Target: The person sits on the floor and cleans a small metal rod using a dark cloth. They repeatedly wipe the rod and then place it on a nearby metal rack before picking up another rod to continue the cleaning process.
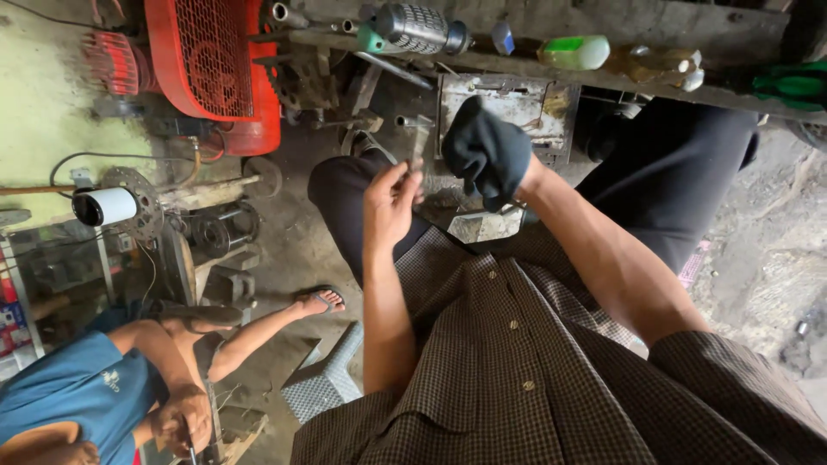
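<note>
Far to your left a co-worker in a blue shirt point(82, 387) crouched on the floor beside a red compressor point(215, 69), well apart from your own work. Your left hand point(389, 205) was raised over your knee, its fingers point(405, 176) pinched on the lower end of a narrow metal strip point(419, 138) that stood nearly upright. It looked stiff and light, probably hard-edged and perhaps greasy, so a hold low on its flat faces seemed safer than one on its edges. Just beside it, your right hand point(491, 151), covered by a dark glove or cloth, hung near the strip's top without clearly touching it; whether those fingers were clenched could not be told. Beyond, bottles point(573, 52) lay on the cluttered desk point(603, 82).
</note>
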